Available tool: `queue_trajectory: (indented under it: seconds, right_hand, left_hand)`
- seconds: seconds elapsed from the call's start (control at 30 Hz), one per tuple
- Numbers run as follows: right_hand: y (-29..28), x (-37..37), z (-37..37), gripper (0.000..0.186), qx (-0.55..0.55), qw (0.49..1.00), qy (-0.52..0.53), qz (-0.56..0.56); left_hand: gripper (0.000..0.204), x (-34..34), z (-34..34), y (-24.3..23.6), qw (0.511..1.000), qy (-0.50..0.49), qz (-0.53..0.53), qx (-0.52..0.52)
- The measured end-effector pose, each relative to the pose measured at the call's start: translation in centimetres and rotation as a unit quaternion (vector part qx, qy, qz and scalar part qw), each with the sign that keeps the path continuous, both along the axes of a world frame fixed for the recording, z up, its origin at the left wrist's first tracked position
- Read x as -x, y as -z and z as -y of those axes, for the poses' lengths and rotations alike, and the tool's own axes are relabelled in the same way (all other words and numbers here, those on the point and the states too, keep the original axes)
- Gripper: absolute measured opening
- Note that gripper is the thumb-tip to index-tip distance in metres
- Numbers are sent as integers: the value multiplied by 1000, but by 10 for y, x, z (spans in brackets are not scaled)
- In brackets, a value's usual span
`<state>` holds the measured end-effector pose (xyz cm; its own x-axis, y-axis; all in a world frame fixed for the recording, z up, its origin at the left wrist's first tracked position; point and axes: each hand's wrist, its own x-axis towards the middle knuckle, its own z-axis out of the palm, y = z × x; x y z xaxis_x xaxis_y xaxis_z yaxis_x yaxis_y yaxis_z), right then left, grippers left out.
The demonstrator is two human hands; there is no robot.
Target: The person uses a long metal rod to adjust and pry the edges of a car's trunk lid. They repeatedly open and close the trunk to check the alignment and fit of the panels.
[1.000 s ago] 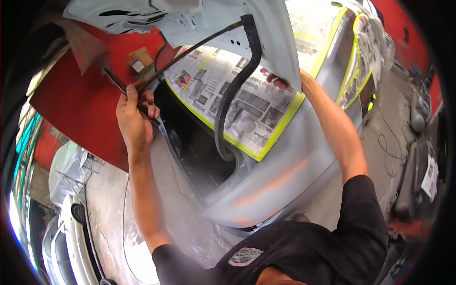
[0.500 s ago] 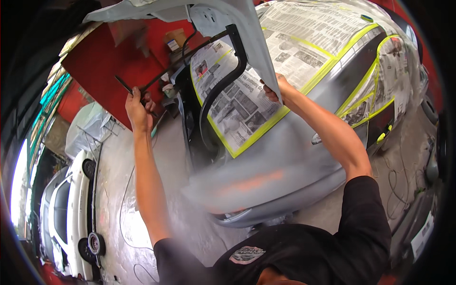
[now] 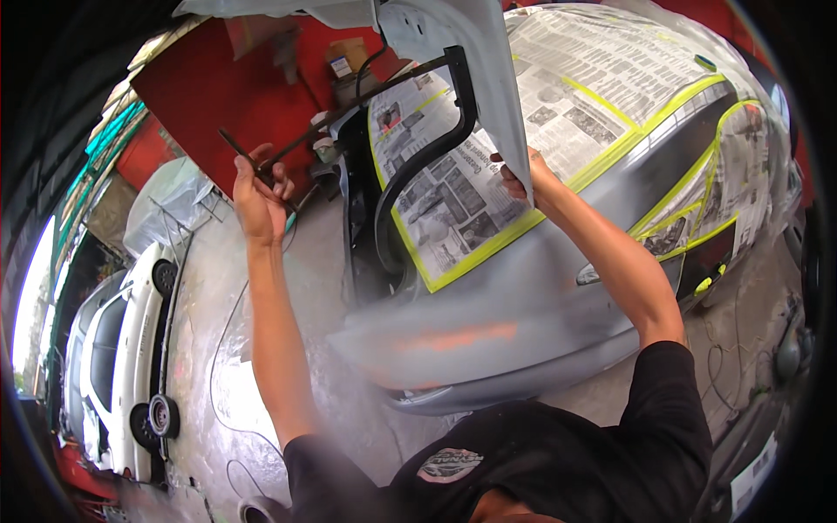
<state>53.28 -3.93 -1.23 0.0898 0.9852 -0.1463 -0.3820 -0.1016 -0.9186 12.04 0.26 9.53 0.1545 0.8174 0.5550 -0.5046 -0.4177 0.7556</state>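
Note:
My left hand [image 3: 261, 196] is raised, its fingers curled around a thin dark rod [image 3: 228, 141] that sticks out above the thumb. A longer dark bar [image 3: 327, 126] runs from beside these fingers to the black curved hinge arm [image 3: 427, 144]; I cannot tell whether my hand grips it too. On the right, my right hand [image 3: 534, 179] is closed on the pointed lower edge of a raised light-grey trunk lid [image 3: 493, 74], some fingers hidden behind it. Below is the car's grey rear end [image 3: 488, 305], with an orange patch [image 3: 458, 337] on it.
Newspaper [image 3: 466, 187] edged with yellow-green tape [image 3: 488, 253] covers the rear window and roof. At left stand a white car [image 3: 131, 349] and a loose wheel [image 3: 163, 416]. Hoses [image 3: 218, 375] trail over the floor. A red panel [image 3: 227, 96] and boxes [image 3: 347, 59] lie beyond.
The view has shifted, so the car and lid sit slightly further right and lower. My left hand's fingers have turned slightly around the rod; my right hand stays on the lid.

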Motion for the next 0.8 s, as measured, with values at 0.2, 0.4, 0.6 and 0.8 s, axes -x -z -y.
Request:
queue_trajectory:
  seconds: [0.2,0.4,0.6,0.8]
  right_hand:
    - [5,6,-2,42,6,999,29,36]
    - [9,-7,-5,55,-29,997,-8,72]
    - [-7,-23,-41,56,-67,976,-3,206]
    - [-22,-31,-140,53,-115,983,-53,133]
  left_hand:
    - [46,7,-4,-2,1000,-8,2,-5]
    - [45,8,-7,-3,999,32,-10,-13]
    - [46,6,-9,0,1000,3,1,1]
    - [45,-1,0,-2,1000,-20,-13,12]
